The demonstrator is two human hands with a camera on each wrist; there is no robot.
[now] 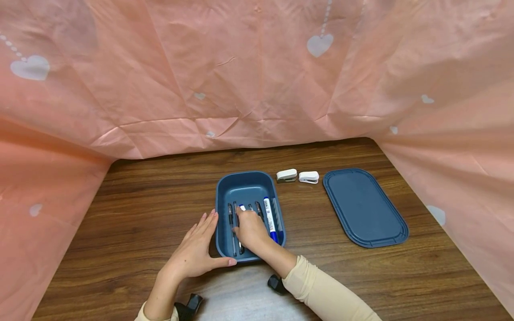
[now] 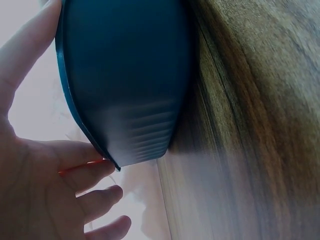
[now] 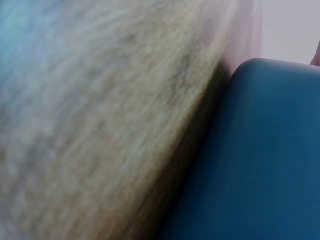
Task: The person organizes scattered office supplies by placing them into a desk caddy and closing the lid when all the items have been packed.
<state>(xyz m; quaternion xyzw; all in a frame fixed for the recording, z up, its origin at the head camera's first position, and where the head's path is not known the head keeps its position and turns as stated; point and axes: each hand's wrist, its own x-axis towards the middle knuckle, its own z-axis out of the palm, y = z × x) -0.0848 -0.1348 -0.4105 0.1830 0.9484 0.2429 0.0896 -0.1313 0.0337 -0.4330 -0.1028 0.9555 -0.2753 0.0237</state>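
A blue plastic box (image 1: 246, 180) stands on the table, holding several slim pens (image 1: 230, 218) and a white marker with blue ends (image 1: 269, 218) along its right side. My left hand (image 1: 192, 252) rests against the box's near-left rim, fingers extended and thumb at the near edge; the left wrist view shows its fingertips touching the rim (image 2: 67, 85). Inside the box, my right hand (image 1: 252, 229) is curled around a second blue-and-white marker (image 1: 242, 207), mostly hidden beneath the fingers. The right wrist view shows only the box's outer wall (image 3: 260, 165) and the table.
Two small white staplers (image 1: 286, 174) sit just beyond the box's right far corner. A flat blue lid (image 1: 365, 207) lies farther right. A translucent strip with a jagged edge (image 1: 277, 214) lies along the box's right wall. Pink curtain (image 1: 257, 89) surrounds the wooden table (image 1: 160, 200).
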